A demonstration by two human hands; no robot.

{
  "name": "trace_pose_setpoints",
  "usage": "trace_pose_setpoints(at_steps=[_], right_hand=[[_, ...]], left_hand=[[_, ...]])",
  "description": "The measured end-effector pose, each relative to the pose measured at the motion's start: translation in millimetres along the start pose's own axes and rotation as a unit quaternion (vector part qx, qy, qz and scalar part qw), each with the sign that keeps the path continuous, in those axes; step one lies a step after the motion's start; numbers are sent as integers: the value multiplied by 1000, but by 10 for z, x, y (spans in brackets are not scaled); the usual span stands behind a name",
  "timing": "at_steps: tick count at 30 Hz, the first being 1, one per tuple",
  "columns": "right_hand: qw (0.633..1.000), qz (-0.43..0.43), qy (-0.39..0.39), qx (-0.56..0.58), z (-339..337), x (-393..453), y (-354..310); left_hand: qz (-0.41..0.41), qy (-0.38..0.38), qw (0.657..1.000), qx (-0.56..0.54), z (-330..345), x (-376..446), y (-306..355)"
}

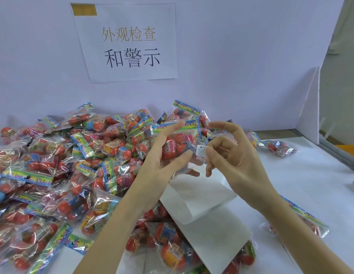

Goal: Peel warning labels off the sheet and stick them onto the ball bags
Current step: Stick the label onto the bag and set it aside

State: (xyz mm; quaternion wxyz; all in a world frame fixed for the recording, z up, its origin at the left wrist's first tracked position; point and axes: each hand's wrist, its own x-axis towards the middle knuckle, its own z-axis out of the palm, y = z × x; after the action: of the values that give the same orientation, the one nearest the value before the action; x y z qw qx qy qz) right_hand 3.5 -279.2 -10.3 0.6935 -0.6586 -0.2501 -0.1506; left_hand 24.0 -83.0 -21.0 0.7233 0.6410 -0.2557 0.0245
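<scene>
Clear bags [53,175] of red-orange balls [63,207] carry rainbow-striped headers [28,177]; the label [201,150] is white.

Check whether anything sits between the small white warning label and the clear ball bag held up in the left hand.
Nothing visible does. The right hand holds the small white warning label right against the clear ball bag gripped by the left hand.
</scene>
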Motion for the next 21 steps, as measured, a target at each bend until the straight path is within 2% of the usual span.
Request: trace_pose_setpoints(at_steps=[3, 11, 21], right_hand=[[999, 0, -19, -28, 7, 2, 17], [994, -2, -56, -96, 2, -7, 84], [992, 2, -44, -116, 9, -11, 131]], left_hand=[[-25, 10, 999, -45, 5, 8, 16], [-21, -30, 998, -52, 14, -47, 39], [40, -27, 996, 75, 6, -28, 5]])
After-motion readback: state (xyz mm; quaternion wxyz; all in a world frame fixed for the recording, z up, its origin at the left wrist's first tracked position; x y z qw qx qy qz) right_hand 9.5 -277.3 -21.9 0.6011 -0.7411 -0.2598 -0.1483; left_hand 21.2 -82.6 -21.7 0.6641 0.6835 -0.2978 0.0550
